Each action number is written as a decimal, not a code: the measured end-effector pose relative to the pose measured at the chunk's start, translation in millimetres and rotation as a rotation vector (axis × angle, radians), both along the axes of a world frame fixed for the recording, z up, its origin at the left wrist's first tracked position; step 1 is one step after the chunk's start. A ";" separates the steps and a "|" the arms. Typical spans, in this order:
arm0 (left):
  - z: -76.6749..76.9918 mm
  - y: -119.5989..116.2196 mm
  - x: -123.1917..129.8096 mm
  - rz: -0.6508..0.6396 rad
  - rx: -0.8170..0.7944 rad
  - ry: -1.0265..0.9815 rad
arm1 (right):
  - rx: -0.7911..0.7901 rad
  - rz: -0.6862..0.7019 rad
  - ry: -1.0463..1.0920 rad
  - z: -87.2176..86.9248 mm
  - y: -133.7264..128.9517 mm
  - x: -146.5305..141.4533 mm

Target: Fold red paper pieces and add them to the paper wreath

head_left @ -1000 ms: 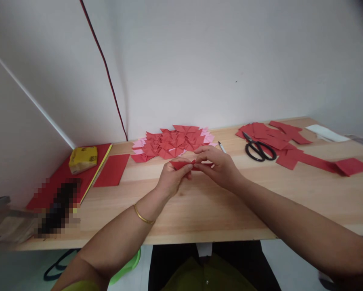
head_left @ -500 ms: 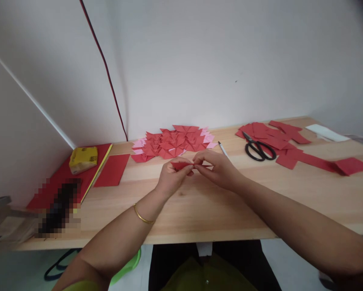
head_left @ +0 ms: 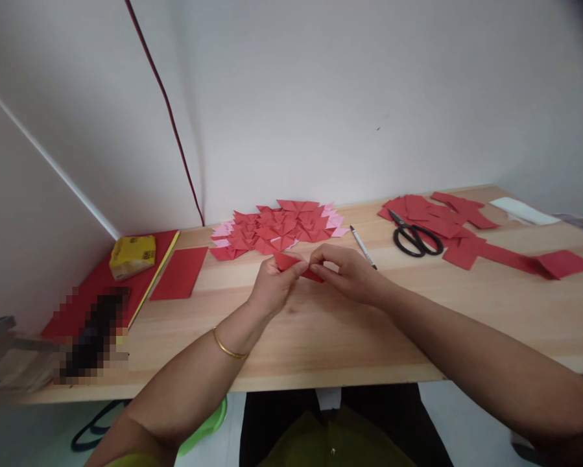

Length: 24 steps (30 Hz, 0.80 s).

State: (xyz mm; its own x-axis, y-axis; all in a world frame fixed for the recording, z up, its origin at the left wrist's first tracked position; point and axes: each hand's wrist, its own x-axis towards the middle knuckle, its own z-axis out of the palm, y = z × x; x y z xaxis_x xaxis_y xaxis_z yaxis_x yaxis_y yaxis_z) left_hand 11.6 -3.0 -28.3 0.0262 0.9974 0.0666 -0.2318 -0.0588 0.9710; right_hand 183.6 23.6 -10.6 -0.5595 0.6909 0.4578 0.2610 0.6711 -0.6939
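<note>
A small folded red paper (head_left: 285, 261) is held above the bench (head_left: 320, 344).
The paper is pinched in the grip of the left hand (head_left: 272, 284); the right hand (head_left: 352, 274) is held at its right end, though whether its grip is closed cannot be told. Beyond, a pen (head_left: 364, 248) is seen, then black-handled scissors (head_left: 417, 240) by red paper pieces (head_left: 434, 218) at far right, and a red and pink folded pile (head_left: 279, 228) is set near the wall (head_left: 291, 117).
</note>
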 end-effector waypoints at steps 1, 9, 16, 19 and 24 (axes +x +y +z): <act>-0.4 -0.1 0.5 -0.006 -0.017 -0.024 | -0.020 0.018 -0.001 1.0 -0.2 0.2; -4.5 0.4 -0.4 0.024 -0.057 0.019 | -0.157 0.006 -0.026 4.2 -1.0 -2.1; -7.0 0.9 0.4 -0.088 -0.083 -0.002 | -0.215 -0.015 0.065 2.0 1.2 -1.2; -6.4 0.5 -0.2 -0.082 -0.072 0.029 | -0.174 -0.008 0.048 1.2 0.9 -0.8; -5.2 1.4 -3.0 -0.096 -0.076 0.044 | -0.123 0.024 0.045 2.8 0.9 1.1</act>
State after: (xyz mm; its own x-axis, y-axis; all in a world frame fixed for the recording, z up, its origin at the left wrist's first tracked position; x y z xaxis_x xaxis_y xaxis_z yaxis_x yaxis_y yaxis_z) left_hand 8.6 -1.6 -33.5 0.1226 0.9924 -0.0120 -0.1899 0.0353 0.9812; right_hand 184.7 24.5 -7.9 -0.5578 0.7297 0.3955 0.2128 0.5863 -0.7816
